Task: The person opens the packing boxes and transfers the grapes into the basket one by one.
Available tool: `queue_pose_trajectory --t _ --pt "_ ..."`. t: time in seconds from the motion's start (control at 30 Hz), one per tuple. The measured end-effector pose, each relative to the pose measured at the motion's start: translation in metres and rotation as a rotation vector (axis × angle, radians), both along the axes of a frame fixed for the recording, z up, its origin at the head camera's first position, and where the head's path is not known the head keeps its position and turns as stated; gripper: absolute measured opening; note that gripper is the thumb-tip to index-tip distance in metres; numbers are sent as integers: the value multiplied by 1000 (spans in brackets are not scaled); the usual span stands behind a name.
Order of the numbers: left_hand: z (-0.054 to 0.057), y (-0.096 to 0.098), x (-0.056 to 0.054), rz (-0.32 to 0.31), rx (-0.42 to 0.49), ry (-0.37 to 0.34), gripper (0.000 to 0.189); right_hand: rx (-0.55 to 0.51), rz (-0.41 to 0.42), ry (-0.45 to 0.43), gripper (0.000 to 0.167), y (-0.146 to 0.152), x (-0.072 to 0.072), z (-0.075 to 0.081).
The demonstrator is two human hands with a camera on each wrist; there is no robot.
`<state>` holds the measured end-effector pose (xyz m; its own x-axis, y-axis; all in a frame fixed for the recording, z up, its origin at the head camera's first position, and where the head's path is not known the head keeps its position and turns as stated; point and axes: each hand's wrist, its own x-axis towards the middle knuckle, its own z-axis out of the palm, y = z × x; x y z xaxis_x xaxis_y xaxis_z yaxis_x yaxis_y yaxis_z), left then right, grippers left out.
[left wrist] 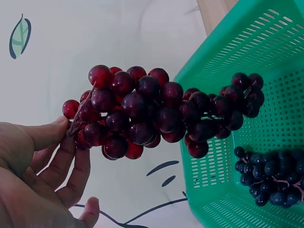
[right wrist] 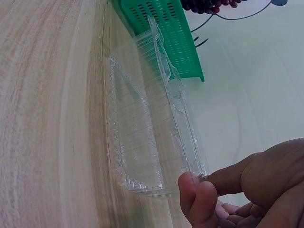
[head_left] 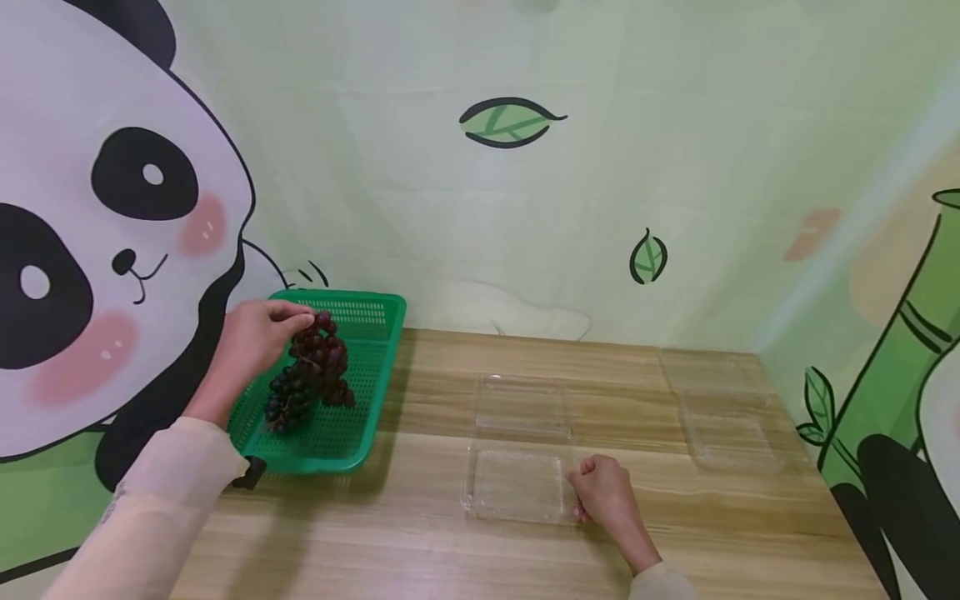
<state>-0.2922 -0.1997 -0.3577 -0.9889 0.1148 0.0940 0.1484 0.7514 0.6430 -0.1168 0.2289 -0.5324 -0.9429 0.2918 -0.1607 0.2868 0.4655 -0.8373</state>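
Note:
My left hand pinches the stem of a bunch of red grapes between thumb and fingers. The bunch hangs over the green basket, where a bunch of black grapes lies. On the table to the right sits a clear plastic box, its lid folded back toward the wall. At the right edge of that box, my right hand grips the rim with thumb and fingers, as the right wrist view shows.
A second clear plastic box, also opened out, lies farther right on the wooden table. Behind the table rises a wall covering printed with pandas and leaves.

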Motion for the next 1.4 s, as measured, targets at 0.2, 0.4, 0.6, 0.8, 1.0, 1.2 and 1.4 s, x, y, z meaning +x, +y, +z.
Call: queue_pose_trajectory --t 0.2,0.4,0.6,0.8,1.0,1.2,1.4 --pt "0 3 -9 22 27 -27 34 12 5 -4 15 0 0 0" --pt "-2 3 -21 37 33 -10 33 -4 -6 -22 15 0 0 1" --pt "-4 10 -33 45 40 34 33 4 -9 -13 15 0 -1 0" --pt "-6 16 -42 75 63 92 31 4 -9 -8 15 1 -1 1" --pt "-9 20 -52 108 71 98 33 3 -14 -6 15 1 -3 2" --pt "-15 26 -62 134 91 72 34 3 -13 -6 16 2 -1 1" --pt "-19 29 -69 179 109 55 33 3 -15 -19 17 2 -1 0"
